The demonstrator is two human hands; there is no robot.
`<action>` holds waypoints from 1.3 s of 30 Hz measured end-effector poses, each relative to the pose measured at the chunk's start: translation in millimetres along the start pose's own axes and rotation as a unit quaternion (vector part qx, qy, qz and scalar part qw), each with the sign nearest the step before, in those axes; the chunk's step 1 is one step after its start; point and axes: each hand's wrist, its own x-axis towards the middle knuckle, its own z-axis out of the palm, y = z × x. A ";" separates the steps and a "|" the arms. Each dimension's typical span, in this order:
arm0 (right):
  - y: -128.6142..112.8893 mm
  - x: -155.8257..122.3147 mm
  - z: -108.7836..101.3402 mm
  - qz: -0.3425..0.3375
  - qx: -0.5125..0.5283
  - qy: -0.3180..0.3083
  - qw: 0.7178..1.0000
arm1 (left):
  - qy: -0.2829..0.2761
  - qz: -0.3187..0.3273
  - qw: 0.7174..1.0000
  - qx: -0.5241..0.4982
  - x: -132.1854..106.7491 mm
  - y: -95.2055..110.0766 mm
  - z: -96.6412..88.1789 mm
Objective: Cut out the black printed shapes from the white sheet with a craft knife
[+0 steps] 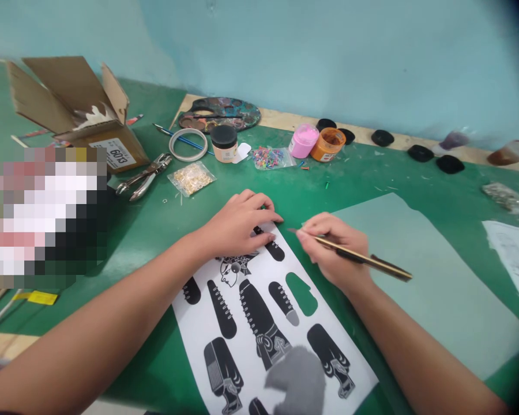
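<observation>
My left hand point(242, 225) lies on the top end of a white printed sheet point(255, 334), fingers apart and holding nothing. Black jointed-figure parts and a head in profile are printed on the sheet. Near its right edge, a cut-out hole point(301, 294) shows the green table through it. In my right hand point(335, 248) is a slim black-and-gold craft knife point(363, 256), its thin tip pointing left toward the sheet's upper edge. That tip is apart from my left fingers. A ragged grey patch covers part of the sheet's lower prints.
Behind the sheet lie a bag of gold fasteners point(192, 178), a bag of coloured pins point(270, 157), pliers point(145, 176), a tape roll point(188, 144) and paint jars point(303, 140). An open cardboard box point(99, 135) stands left. Translucent sheeting point(424, 276) lies right. A palette point(219, 113) is near the wall.
</observation>
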 end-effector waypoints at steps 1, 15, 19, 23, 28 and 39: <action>1.7 -1.1 -2.4 0.017 0.001 0.037 0.999 | 0.001 0.001 1.000 -0.009 0.0 -0.3 -0.8; -3.8 -7.5 16.3 -0.033 -0.186 -0.120 0.975 | 0.205 -0.077 0.963 -0.157 1.5 1.5 -3.4; -4.5 -9.4 18.4 -0.006 -0.191 -0.110 0.975 | 0.236 -0.074 0.962 -0.112 -0.8 10.0 -11.0; -6.1 -10.6 19.9 -0.026 -0.213 -0.114 0.970 | 0.120 -0.187 0.974 0.034 -8.4 20.8 -19.7; -8.3 -10.5 19.3 -0.034 -0.209 -0.138 0.968 | -0.056 -0.314 0.943 0.092 -17.5 37.2 -30.1; -6.2 -8.3 18.4 0.006 -0.093 -0.146 0.985 | -0.106 -0.302 0.944 0.080 -13.0 39.3 -32.3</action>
